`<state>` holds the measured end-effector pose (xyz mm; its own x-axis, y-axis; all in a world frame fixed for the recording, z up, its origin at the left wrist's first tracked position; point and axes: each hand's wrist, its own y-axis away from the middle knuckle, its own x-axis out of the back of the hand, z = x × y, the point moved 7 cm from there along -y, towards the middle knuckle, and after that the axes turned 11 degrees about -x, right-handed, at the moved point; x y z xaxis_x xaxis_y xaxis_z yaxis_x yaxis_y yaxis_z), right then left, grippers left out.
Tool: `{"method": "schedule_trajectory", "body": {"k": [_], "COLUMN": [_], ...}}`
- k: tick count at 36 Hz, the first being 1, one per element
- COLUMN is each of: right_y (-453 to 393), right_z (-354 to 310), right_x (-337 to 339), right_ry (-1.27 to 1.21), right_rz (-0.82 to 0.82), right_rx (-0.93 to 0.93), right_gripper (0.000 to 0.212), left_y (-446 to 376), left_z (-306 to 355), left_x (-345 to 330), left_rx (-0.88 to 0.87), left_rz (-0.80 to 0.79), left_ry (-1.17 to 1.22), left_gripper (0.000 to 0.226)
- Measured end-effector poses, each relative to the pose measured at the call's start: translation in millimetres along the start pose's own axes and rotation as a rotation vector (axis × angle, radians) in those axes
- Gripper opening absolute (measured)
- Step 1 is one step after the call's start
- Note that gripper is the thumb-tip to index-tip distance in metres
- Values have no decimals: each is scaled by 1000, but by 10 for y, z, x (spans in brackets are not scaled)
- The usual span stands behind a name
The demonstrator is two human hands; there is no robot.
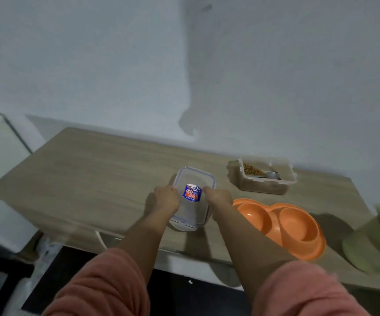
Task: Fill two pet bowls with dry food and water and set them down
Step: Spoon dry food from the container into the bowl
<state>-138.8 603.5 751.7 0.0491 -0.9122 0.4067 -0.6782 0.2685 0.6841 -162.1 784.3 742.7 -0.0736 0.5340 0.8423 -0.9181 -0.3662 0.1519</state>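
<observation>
Both hands, left [166,198] and right [218,196], grip a lidded container [192,198] (label reads "Lock & Lock").

Both arms wear loose sleeves [97,286] of a dusty salmon-pink cloth, soft and faintly ribbed, with folds running along them. The sleeves are pushed up to about the elbows, so the forearms and wrists are bare down to the left hand [167,198] and the right hand [218,196]. No watch, ring or band shows on either bare wrist or hand.
</observation>
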Motion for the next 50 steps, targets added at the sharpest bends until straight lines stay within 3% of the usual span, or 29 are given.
{"method": "schedule_trajectory", "body": {"k": [5, 14, 19, 23, 25, 28, 32, 36, 43, 50], "right_y": [-35, -95, -120, -99, -133, -256, -513, -847, -1199, -1300], "right_z": [47, 91, 26, -158, -196, -204, -179, -138, -179, -190], "right_x": [-56, -150, -87, 270, 531, 952, 1511, 1860, 2050, 2089], "right_ry": [82, 91, 121, 49, -66, -172, -269, -170, 97, 188], "right_rz": [-6, -45, -30, 182, 306, 458, 554, 490, 377, 324], "right_rx": [17, 12, 50, 194, 205, 158, 91, -9, 11, 48], "right_gripper": [52, 54, 52, 29, 24, 30, 44, 50, 45, 42], "left_y": [36, -10, -135, -290, -359, -439, -506, -563, -761, -779], "left_z": [-67, -167, -146, 141, 438, 928, 1435, 1744, 1859, 1869], "left_x": [-62, -180, -153, -51, -55, -173, -514, -839, -1387, -1478], "left_rx": [-4, 33, 13, -104, -204, -318, -294, -257, -140, -13], "left_rz": [-59, -165, -127, -9, -27, -92, -236, -320, -369, -279], "left_ry": [-154, -164, -133, -74, -33, 57, 147, 195, 271, 320], "left_gripper": [40, 36, 37, 42, 40, 40, 49, 60, 77, 56]}}
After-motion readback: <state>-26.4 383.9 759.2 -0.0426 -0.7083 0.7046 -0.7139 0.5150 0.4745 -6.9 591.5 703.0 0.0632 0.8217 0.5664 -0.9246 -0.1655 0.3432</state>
